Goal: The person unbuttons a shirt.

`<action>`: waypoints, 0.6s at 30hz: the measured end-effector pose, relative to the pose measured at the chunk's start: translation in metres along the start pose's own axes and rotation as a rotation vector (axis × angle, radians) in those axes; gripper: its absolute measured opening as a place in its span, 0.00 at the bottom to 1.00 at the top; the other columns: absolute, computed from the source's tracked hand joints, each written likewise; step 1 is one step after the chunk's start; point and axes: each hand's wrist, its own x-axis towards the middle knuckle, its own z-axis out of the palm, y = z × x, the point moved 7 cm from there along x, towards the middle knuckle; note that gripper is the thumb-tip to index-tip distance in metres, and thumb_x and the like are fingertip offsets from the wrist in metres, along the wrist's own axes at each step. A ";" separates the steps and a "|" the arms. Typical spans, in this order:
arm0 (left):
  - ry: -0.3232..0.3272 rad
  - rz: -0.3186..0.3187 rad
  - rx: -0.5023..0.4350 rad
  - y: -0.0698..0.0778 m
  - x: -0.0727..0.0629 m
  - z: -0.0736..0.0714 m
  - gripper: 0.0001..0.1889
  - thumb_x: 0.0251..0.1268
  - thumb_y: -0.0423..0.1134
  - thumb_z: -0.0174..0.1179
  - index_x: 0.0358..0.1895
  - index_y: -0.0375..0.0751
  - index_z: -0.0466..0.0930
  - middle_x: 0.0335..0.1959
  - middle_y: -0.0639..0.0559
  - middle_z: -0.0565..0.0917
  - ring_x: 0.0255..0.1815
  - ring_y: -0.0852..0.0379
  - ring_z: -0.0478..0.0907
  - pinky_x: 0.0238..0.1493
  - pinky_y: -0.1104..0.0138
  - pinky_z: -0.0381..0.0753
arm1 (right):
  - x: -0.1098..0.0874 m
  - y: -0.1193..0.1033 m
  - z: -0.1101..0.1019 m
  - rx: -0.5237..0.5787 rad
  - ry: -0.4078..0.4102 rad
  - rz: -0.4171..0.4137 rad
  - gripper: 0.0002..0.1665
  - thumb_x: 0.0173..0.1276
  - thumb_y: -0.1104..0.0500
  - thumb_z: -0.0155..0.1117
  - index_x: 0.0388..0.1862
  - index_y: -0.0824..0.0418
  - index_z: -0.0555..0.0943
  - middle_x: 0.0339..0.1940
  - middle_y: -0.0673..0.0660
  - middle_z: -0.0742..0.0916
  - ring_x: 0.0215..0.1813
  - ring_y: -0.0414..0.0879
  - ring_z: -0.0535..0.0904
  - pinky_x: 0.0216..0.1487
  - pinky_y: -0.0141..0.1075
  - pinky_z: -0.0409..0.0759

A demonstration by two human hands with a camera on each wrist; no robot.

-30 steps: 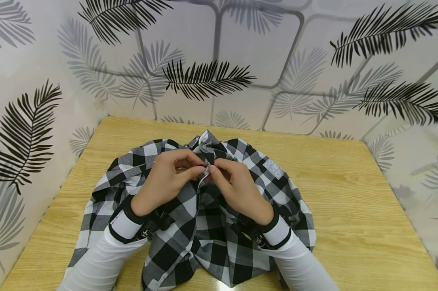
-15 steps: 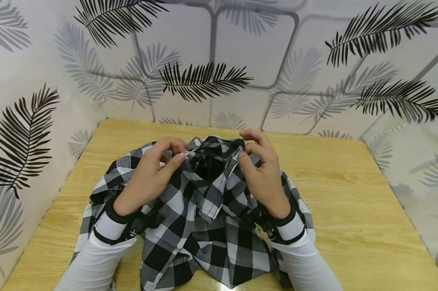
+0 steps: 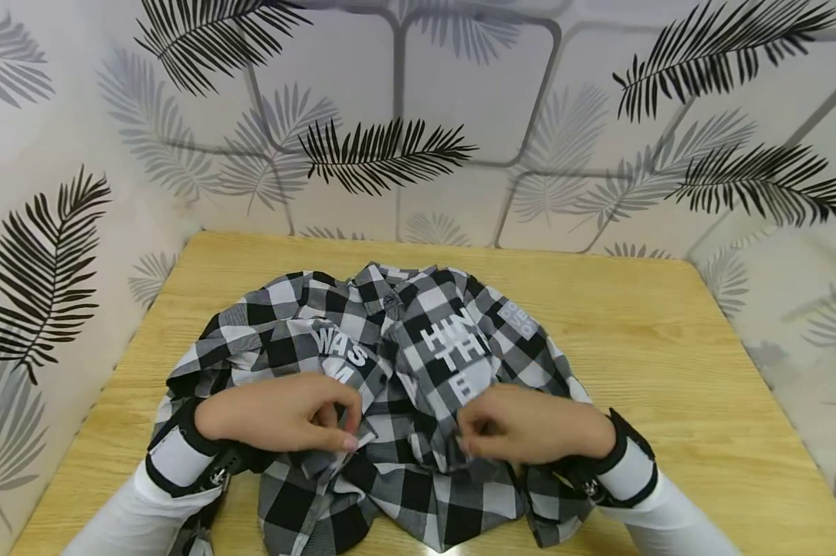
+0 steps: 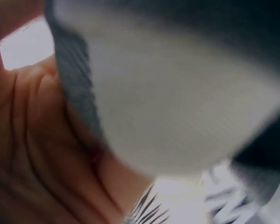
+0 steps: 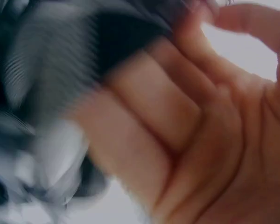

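Observation:
A black, grey and white checked shirt (image 3: 434, 309) lies front up across the table, its collar (image 3: 376, 289) at the far side and white lettering on both chest panels. My left hand (image 3: 282, 413) pinches the left front edge between thumb and fingers, below the chest lettering. On the other side my right hand (image 3: 529, 425) pinches the right front edge, blurred by motion. Pale cloth of the shirt fills much of the left wrist view, against the left fingers (image 4: 84, 154). In the right wrist view, dark and grey cloth runs by the curled right fingers (image 5: 144, 102).
The shirt rests on a light wooden table (image 3: 668, 347). Behind it and at both sides stands a pale wall covering (image 3: 459, 93) with leaf prints. The sleeves reach out left and right on the tabletop.
Both hands have left the collar and come nearer and lower along the shirt fronts, the right one also spreading outward. The collar now lies flatter, and the chest lettering has come into view.

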 end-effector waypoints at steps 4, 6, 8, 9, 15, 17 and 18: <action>-0.061 -0.003 -0.005 0.001 0.000 0.004 0.11 0.62 0.54 0.51 0.43 0.56 0.74 0.26 0.63 0.80 0.25 0.66 0.77 0.29 0.70 0.75 | -0.001 -0.003 0.027 0.052 -0.205 -0.003 0.12 0.64 0.44 0.54 0.25 0.48 0.72 0.15 0.41 0.70 0.15 0.33 0.64 0.17 0.26 0.65; 0.020 -0.017 0.060 -0.002 0.002 -0.013 0.14 0.62 0.55 0.49 0.48 0.59 0.72 0.36 0.65 0.79 0.36 0.67 0.77 0.38 0.69 0.75 | 0.003 -0.004 0.016 0.065 -0.161 -0.010 0.11 0.63 0.44 0.54 0.27 0.47 0.72 0.18 0.41 0.73 0.17 0.33 0.66 0.20 0.26 0.68; 0.143 -0.021 0.128 -0.006 0.007 -0.038 0.15 0.63 0.54 0.48 0.51 0.60 0.71 0.41 0.66 0.77 0.41 0.67 0.75 0.42 0.67 0.74 | 0.013 -0.001 -0.005 0.101 -0.069 -0.017 0.09 0.65 0.47 0.53 0.30 0.48 0.74 0.24 0.43 0.77 0.24 0.35 0.73 0.28 0.28 0.74; 0.204 -0.025 0.146 -0.010 0.010 -0.052 0.15 0.64 0.54 0.47 0.51 0.59 0.71 0.42 0.65 0.77 0.41 0.66 0.74 0.41 0.66 0.75 | 0.020 0.003 -0.018 0.102 -0.006 -0.015 0.08 0.66 0.48 0.52 0.32 0.49 0.74 0.27 0.44 0.78 0.27 0.36 0.74 0.30 0.30 0.75; 0.355 -0.085 0.231 -0.042 0.049 -0.115 0.16 0.69 0.44 0.43 0.57 0.46 0.67 0.52 0.51 0.72 0.49 0.53 0.72 0.45 0.59 0.73 | 0.070 0.051 -0.086 -0.037 0.282 0.100 0.15 0.69 0.53 0.48 0.50 0.58 0.73 0.42 0.52 0.79 0.40 0.46 0.76 0.40 0.38 0.75; 0.342 -0.149 0.309 -0.058 0.065 -0.124 0.18 0.70 0.42 0.42 0.61 0.44 0.63 0.58 0.48 0.67 0.58 0.50 0.65 0.53 0.57 0.67 | 0.087 0.071 -0.096 -0.137 0.289 0.164 0.20 0.70 0.54 0.47 0.57 0.61 0.69 0.50 0.56 0.77 0.47 0.48 0.74 0.46 0.40 0.72; 0.327 -0.186 0.352 -0.067 0.072 -0.127 0.19 0.70 0.41 0.42 0.63 0.44 0.61 0.61 0.47 0.65 0.60 0.49 0.62 0.56 0.56 0.64 | 0.095 0.082 -0.099 -0.186 0.280 0.200 0.22 0.70 0.55 0.47 0.60 0.61 0.67 0.52 0.58 0.76 0.49 0.50 0.74 0.48 0.41 0.71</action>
